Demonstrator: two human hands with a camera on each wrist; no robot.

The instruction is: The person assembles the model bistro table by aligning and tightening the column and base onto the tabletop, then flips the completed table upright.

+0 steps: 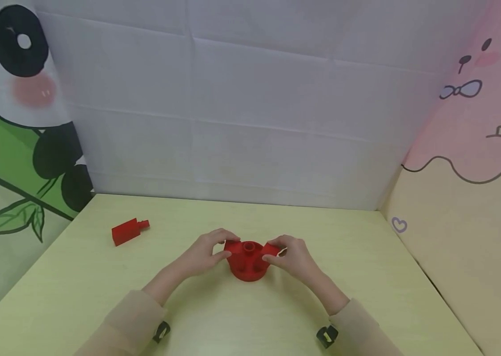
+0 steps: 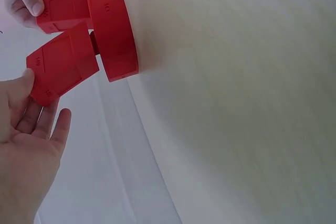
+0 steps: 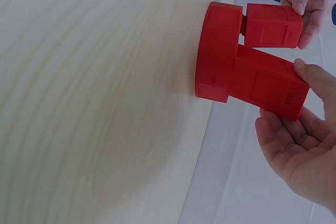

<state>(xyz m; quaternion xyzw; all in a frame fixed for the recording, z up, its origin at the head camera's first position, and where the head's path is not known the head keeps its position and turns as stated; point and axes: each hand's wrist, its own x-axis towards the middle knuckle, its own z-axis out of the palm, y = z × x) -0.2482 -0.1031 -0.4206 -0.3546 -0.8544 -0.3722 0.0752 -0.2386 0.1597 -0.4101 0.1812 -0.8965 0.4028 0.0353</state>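
Note:
A round red base [image 1: 249, 271] with a raised ring in its middle sits on the table. My left hand [image 1: 203, 254] pinches a red bottle-shaped block [image 2: 64, 65] between thumb and fingers at the base's left side. Its narrow neck points into the base, and a little of the neck shows at the joint. On the right side, my right hand [image 1: 296, 258] pinches a second red block [image 3: 270, 83], tilted outward, its inner end against the base. How deep either block sits is hidden.
A third red block [image 1: 127, 232] with a narrow neck lies on its side at the table's back left. A white curtain [image 1: 250, 123] hangs behind the pale table [image 1: 241, 326]. Printed cartoon panels stand left and right.

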